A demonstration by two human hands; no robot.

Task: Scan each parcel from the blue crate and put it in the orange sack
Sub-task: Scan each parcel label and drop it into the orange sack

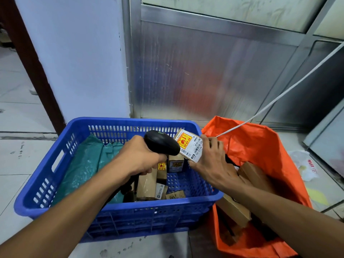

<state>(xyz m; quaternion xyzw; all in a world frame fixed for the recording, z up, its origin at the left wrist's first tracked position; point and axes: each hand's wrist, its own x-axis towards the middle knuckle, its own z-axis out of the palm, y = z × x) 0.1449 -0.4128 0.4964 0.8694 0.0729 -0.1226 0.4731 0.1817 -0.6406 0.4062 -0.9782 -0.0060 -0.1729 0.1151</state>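
Left hand (137, 157) is gripping the black scanner (162, 143), aiming it at the label of a small parcel (189, 146) that the right hand (212, 161) is holding above the blue crate (119, 211). Scanning looks under way; next, the parcel is needing a short carry right into the orange sack (260, 146).

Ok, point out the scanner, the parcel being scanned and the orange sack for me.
barcode scanner (162, 142): head view, top of its black head.
held parcel (191, 148): head view, on its white shipping label.
orange sack (260, 144): head view, bare far wall of the fabric.
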